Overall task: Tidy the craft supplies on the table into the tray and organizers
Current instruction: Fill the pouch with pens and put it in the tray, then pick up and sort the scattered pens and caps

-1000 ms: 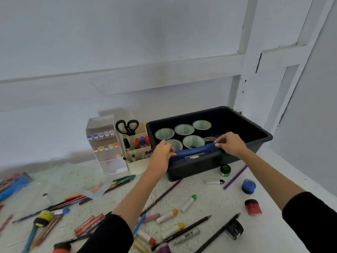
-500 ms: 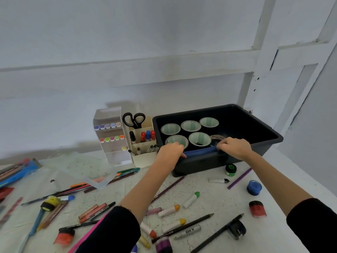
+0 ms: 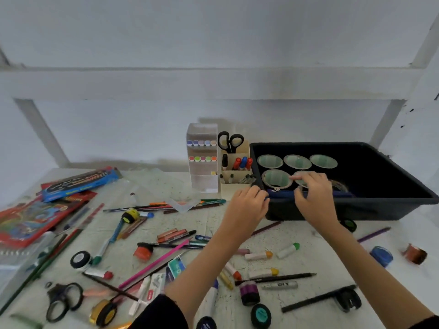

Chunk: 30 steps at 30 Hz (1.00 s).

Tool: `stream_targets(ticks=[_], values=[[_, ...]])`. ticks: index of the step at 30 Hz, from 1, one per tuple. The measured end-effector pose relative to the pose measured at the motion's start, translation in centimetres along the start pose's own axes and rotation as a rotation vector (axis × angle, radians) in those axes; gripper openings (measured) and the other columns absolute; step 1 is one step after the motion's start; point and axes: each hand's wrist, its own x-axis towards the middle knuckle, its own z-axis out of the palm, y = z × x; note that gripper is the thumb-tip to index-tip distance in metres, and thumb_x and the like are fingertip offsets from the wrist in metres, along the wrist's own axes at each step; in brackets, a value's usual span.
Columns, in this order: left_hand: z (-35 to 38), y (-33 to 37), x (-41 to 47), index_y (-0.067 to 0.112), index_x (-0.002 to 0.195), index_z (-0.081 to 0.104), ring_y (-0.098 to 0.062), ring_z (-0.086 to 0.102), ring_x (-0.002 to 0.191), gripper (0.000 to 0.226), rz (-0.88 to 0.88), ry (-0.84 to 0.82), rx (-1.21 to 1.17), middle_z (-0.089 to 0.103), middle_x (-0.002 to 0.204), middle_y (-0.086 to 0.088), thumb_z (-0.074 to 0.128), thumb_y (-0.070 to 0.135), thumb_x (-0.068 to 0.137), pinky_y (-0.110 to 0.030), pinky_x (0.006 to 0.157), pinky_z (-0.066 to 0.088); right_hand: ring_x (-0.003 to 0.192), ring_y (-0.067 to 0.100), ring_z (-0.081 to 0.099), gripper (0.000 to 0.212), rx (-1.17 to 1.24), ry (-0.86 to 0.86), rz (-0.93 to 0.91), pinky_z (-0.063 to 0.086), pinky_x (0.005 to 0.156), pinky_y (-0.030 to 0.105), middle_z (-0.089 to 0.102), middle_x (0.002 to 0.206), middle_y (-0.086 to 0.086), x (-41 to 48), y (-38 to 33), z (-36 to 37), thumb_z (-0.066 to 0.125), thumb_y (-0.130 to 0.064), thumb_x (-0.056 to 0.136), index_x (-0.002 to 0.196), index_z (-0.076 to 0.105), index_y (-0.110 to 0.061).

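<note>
Two hands (image 3: 247, 205), one black tray (image 3: 356, 210), five paper cups (image 3: 270, 161), one blue pouch (image 3: 282, 194), two organizers (image 3: 203, 162), two scissors (image 3: 230, 141)

Blue pouch (image 3: 282, 194) lies along black tray's (image 3: 380, 210) near wall, beside paper cups (image 3: 297, 161). Left hand (image 3: 247, 205) curls fingers (image 3: 260, 194) on its left end; right hand (image 3: 313, 198) over its middle, grip unclear. Pencils (image 3: 154, 263), markers (image 3: 259, 255), scissors (image 3: 64, 302) scattered on counter (image 3: 332, 252).

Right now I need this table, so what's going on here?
A person is tidying craft supplies. Both hands are at the near wall of the black tray, on a blue pouch inside, beside paper cups: left hand grips its end, right hand is over its middle. Pens, markers and scissors lie scattered on the table.
</note>
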Motion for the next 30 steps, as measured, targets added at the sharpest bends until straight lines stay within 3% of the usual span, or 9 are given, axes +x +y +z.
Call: stream_targets(ticks=[6, 10, 15, 19, 24, 27, 30], values=[[-3.8, -2.2, -5.2, 0.011, 0.094, 0.067, -0.016, 0.061, 0.077, 0.033, -0.205, 0.068, -0.045, 0.066, 0.087, 0.0, 0.038, 0.025, 0.09, -0.028, 0.069, 0.049, 0.088, 0.019, 0.05, 0.025, 0.177, -0.072, -0.129, 0.037, 0.077, 0.033, 0.063, 0.09, 0.004, -2.2, -7.5, 3.2, 0.052, 0.001, 0.077, 0.094, 0.067, -0.01], [-6.0, -4.1, -9.0, 0.01, 0.101, 0.067, -0.016, 0.061, 0.083, 0.02, -0.312, 0.106, -0.036, 0.066, 0.095, -0.001, 0.05, 0.015, 0.09, -0.028, 0.074, 0.047, 0.089, 0.018, 0.053, 0.026, 0.274, -0.148, -0.119, 0.045, 0.08, 0.042, 0.065, 0.088, 0.001, -3.7, -10.9, 5.7, 0.049, -0.001, 0.076, 0.09, 0.068, -0.013], [-8.8, -7.3, -13.5, 0.01, 0.103, 0.066, -0.018, 0.06, 0.087, 0.018, -0.45, 0.109, -0.042, 0.066, 0.098, -0.003, 0.053, 0.012, 0.09, -0.028, 0.077, 0.045, 0.084, 0.013, 0.053, 0.03, 0.355, -0.232, -0.145, 0.044, 0.078, 0.03, 0.063, 0.085, -0.004, -5.5, -15.3, 8.4, 0.051, 0.008, 0.076, 0.086, 0.068, -0.014], [-11.4, -10.3, -16.7, 0.01, 0.095, 0.068, -0.019, 0.062, 0.076, 0.016, -0.54, 0.14, -0.027, 0.067, 0.09, -0.003, 0.056, 0.007, 0.084, -0.026, 0.066, 0.046, 0.081, 0.009, 0.055, 0.035, 0.447, -0.372, -0.106, 0.044, 0.073, 0.021, 0.064, 0.083, -0.007, -6.9, -19.5, 10.5, 0.055, 0.013, 0.076, 0.084, 0.067, -0.019], [-14.6, -14.5, -19.9, 0.01, 0.094, 0.069, -0.013, 0.061, 0.076, 0.016, -0.654, 0.2, -0.05, 0.067, 0.09, 0.0, 0.057, 0.004, 0.085, -0.026, 0.069, 0.049, 0.084, 0.007, 0.06, 0.047, 0.526, -0.512, -0.038, 0.05, 0.072, 0.024, 0.065, 0.083, -0.01, -7.4, -24.4, 13.4, 0.051, 0.012, 0.08, 0.075, 0.061, -0.034], [-16.6, -17.7, -21.3, 0.012, 0.098, 0.068, -0.009, 0.058, 0.083, 0.019, -0.769, 0.198, -0.092, 0.066, 0.094, 0.002, 0.056, 0.004, 0.086, -0.018, 0.075, 0.044, 0.077, 0.011, 0.061, 0.043, 0.556, -0.562, 0.012, 0.052, 0.069, 0.03, 0.067, 0.08, -0.01, -6.8, -27.5, 14.9, 0.05, 0.011, 0.08, 0.072, 0.064, -0.029], [-18.5, -21.2, -22.0, 0.014, 0.1, 0.067, -0.007, 0.058, 0.087, 0.02, -0.868, 0.192, -0.15, 0.066, 0.098, 0.004, 0.056, 0.005, 0.086, -0.021, 0.079, 0.046, 0.069, 0.012, 0.062, 0.038, 0.574, -0.587, 0.061, 0.052, 0.061, 0.026, 0.069, 0.076, -0.008, -5.8, -30.5, 16.6, 0.048, 0.012, 0.081, 0.073, 0.068, -0.021]])
